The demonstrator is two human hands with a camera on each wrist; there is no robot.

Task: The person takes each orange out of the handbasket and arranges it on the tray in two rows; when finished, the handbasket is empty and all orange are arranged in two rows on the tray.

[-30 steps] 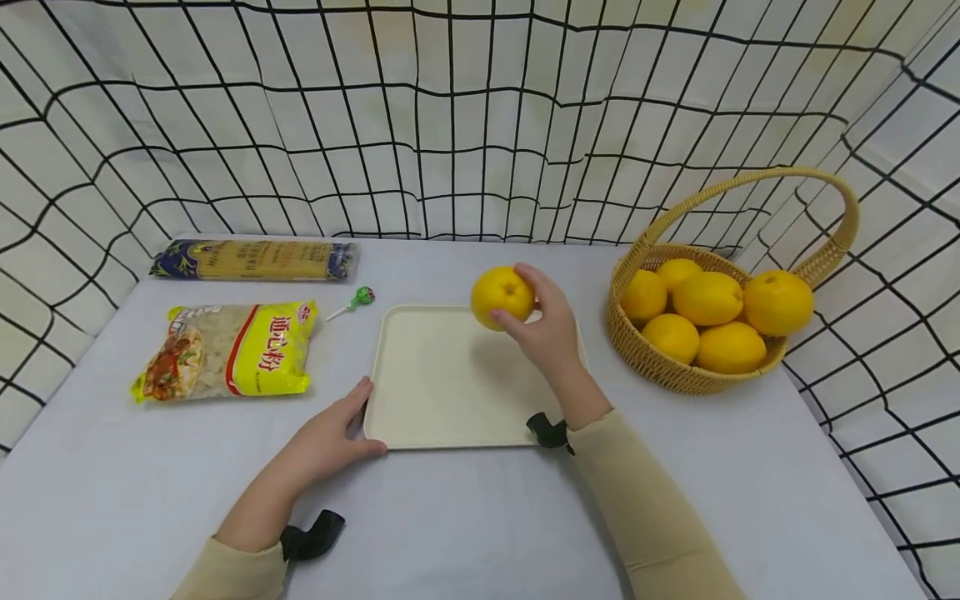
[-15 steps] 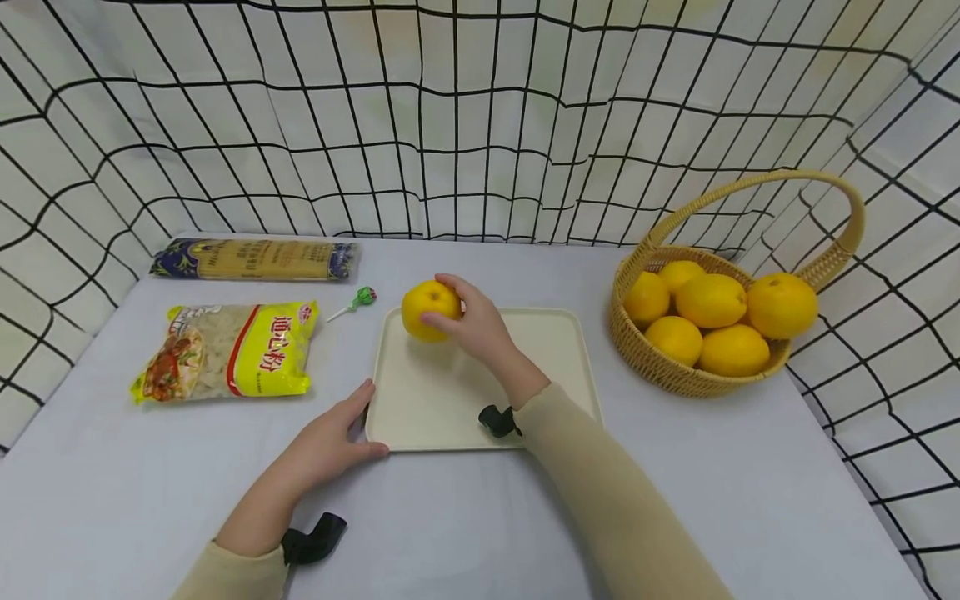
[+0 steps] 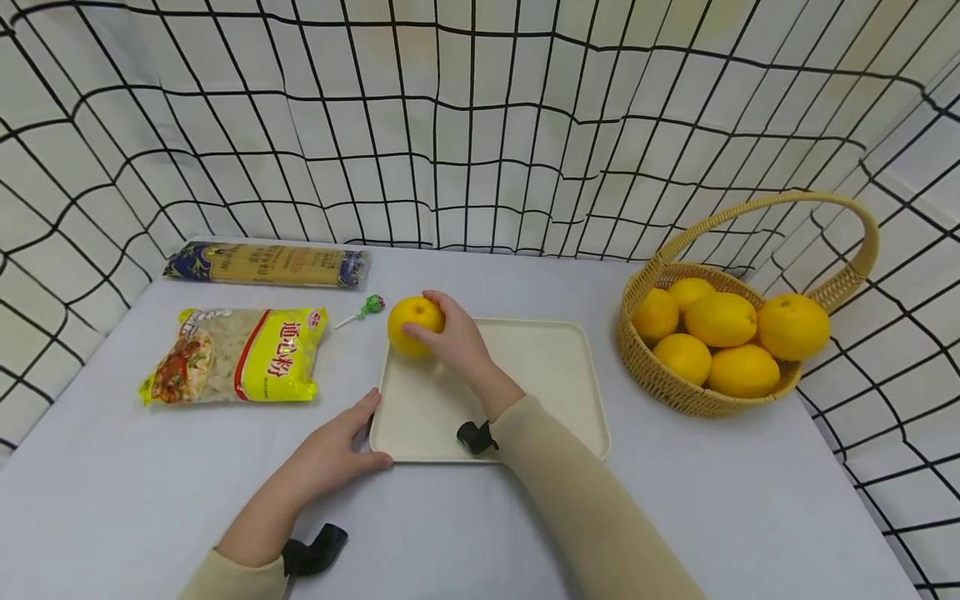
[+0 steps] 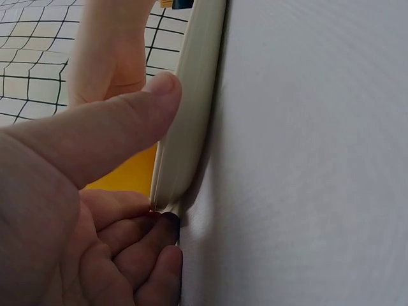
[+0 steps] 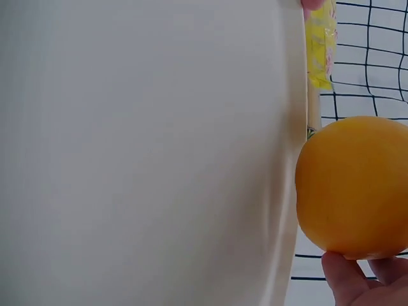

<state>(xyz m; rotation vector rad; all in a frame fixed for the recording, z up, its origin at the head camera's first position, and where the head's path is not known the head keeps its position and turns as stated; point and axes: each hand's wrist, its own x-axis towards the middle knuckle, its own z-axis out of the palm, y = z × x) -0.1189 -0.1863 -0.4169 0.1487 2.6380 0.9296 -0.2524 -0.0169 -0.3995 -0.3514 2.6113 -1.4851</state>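
My right hand [image 3: 460, 340] grips a round orange [image 3: 411, 323] between thumb and fingers over the tray's far left corner. Whether the fruit touches the cream rectangular tray [image 3: 525, 383] cannot be told. The right wrist view shows the orange [image 5: 354, 188] large beside the tray rim, with fingertips [image 5: 344, 277] against it. At the tray's near left corner, my left hand [image 3: 330, 454] holds the edge, thumb along the front side and fingers on the left side. In the left wrist view those fingers [image 4: 137, 252] are curled, their tips at the tray's edge.
A wicker basket [image 3: 693, 407] of yellow-orange fruit with a tall handle stands right of the tray. To the left lie a yellow pasta bag [image 3: 236, 354], a long noodle packet [image 3: 270, 265] and a green lollipop [image 3: 371, 306]. Black wire mesh [image 3: 472, 108] encloses the back and sides.
My right hand has carried the orange leftward across the tray to its far left corner. The left hand stays at the near left corner. The head view has tilted slightly.
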